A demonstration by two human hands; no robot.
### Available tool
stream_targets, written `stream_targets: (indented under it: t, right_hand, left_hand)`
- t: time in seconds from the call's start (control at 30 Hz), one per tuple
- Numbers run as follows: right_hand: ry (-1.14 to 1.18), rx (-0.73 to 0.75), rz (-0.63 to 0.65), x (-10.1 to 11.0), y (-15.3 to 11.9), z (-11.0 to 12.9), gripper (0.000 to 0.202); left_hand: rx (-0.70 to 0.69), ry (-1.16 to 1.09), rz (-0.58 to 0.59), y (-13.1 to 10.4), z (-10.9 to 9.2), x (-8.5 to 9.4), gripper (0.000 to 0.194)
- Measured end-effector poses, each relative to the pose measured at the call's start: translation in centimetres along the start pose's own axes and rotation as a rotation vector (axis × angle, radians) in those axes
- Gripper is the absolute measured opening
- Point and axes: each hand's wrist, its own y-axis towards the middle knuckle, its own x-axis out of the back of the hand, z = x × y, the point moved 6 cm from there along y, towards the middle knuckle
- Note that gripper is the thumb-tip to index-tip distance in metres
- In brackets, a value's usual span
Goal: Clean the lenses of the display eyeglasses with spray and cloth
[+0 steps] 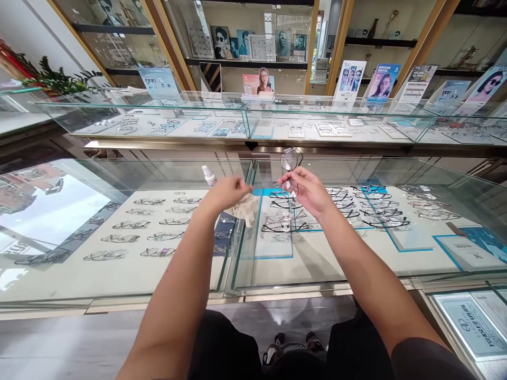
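Observation:
My right hand pinches a pair of round, thin-rimmed eyeglasses near the bridge, over the glass counter. The glasses are turned on end, one lens above the fingers and the other below. To their left, my left hand is closed, its fingers curled. A crumpled beige cloth shows beneath those fingers and seems to be gripped by them; the contact is partly hidden. Just behind the left hand is a white spray bottle, its lower part covered by the hand.
Rows of eyeglasses lie inside the glass display counter under my hands. A second glass showcase runs behind it, with advert cards on top. A framed certificate is at lower right.

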Motion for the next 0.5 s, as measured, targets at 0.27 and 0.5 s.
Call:
stream_targets:
  t: [0.27,0.5]
  right_hand:
    - [-0.001,0.004,0.012,0.0,0.0,-0.1,0.026]
    - [-0.021,0.009,0.039,0.1,0.1,-0.2,0.026]
  left_hand:
    - [0.058,0.243,0.423,-0.5,2.0,-4.1,0.067]
    - [0.023,0.136,0.268,1.3,2.6,-4.1,0.03]
